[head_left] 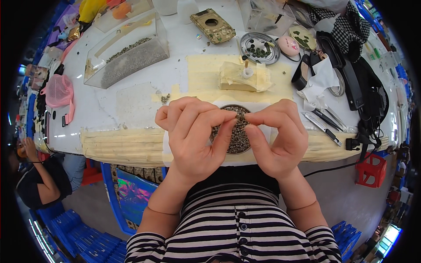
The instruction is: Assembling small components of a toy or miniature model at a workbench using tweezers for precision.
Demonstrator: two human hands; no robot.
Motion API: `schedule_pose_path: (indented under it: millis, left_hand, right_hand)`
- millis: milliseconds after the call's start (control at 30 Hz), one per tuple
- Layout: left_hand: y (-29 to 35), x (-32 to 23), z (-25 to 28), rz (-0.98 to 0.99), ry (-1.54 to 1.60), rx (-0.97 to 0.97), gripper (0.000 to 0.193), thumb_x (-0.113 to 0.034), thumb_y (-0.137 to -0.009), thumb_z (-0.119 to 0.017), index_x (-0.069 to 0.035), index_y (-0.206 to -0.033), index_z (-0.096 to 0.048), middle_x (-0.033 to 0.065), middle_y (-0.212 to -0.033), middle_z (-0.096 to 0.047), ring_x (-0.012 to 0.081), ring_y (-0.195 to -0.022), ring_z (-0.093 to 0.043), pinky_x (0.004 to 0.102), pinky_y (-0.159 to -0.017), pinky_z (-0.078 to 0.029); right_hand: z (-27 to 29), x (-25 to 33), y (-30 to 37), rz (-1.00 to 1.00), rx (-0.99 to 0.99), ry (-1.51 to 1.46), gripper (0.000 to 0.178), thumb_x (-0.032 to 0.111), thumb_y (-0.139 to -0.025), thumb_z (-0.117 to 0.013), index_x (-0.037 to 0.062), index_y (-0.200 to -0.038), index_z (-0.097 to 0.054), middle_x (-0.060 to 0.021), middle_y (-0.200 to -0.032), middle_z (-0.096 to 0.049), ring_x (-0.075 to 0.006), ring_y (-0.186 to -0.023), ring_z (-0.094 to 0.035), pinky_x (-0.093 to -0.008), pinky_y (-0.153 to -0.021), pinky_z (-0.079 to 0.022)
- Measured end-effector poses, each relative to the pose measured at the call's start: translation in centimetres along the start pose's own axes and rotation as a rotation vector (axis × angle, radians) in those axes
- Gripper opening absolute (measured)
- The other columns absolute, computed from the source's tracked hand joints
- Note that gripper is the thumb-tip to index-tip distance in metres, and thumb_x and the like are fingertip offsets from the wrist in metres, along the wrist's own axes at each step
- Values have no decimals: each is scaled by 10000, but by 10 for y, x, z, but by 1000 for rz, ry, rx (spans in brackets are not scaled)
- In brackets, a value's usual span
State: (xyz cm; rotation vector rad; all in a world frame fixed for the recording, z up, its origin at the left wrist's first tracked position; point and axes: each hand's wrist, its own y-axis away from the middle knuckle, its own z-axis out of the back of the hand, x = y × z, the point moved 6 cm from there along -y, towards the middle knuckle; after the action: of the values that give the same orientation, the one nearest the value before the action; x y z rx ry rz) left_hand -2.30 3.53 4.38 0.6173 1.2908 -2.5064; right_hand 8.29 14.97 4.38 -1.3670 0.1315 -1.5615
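The table (177,50) is white and lightly marked, its near edge covered by creased yellowish tape (118,142); beyond it lie a grey floor (342,193), blue crates (79,232), one red stool (372,170) and one other person (44,184) at the far left.

Small grey pieces (237,139), grainy and many, fill a round dish (238,154) standing on a white sheet (166,147) at the near edge of the table. The wearer's two hands meet above it, the left hand (197,131) and the right hand (283,136) each with thumb and forefinger drawn together, their tips nearly touching one another. Whether either pinches a piece cannot be told — the fingertips merge with the specks behind them.

Beyond the dish sits one tape-wrapped block (230,79) bearing one small white cup (247,72). Farther back are one camouflage-patterned case (223,33) with a round dark opening, and one shiny metal plate (278,48) of dark green bits (258,52). To the left stand one clear-walled box (160,33) of similar grey grains and one pink mesh basket (59,91); to the right, one slim knife (322,128).
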Motion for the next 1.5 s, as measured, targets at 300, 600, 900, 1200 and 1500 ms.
schedule_pose_path:
  millis: [300,600,900,1200,1500]
  left_hand:
    - [2,6,-2,26,56,-38,186,-69,-699,-788,-133,-852,-703,-19,-828,-612,192,-860,-535,357,-813,-270]
    - [6,10,-4,76,-19,243,167,-60,-746,-760,-112,-899,-718,-16,-837,-627,186,-872,-548,352,-834,-288]
    - [2,46,64,280,-152,0,116,-90,-778,-755,-111,-890,-733,-23,-841,-630,182,-876,-545,353,-843,-297]
    - [5,37,27,166,-305,294,137,-109,-760,-771,-92,-888,-725,-3,-823,-599,193,-885,-538,369,-865,-288]
    - [-1,27,27,127,-126,225,115,-78,-755,-768,-66,-850,-705,9,-818,-602,200,-850,-540,344,-847,-330]
  right_hand:
    - [-1,-1,-1,13,10,64,206,25,-695,-784,76,-891,-748,-18,-750,-618,-176,-670,-528,-302,-674,-380]
    - [6,-6,4,-70,-37,0,143,11,-757,-754,45,-896,-740,-47,-763,-620,-187,-699,-534,-288,-667,-401]
    - [8,-6,8,-104,-27,-69,94,-14,-788,-726,9,-879,-722,-66,-776,-627,-198,-708,-528,-290,-663,-406]
    - [6,-3,5,-55,11,-45,96,-19,-783,-727,9,-874,-721,-56,-741,-627,-190,-670,-516,-291,-643,-385]
    - [-1,-1,3,-5,69,-27,172,-25,-739,-753,39,-896,-727,-51,-759,-640,-189,-668,-533,-294,-644,-392]
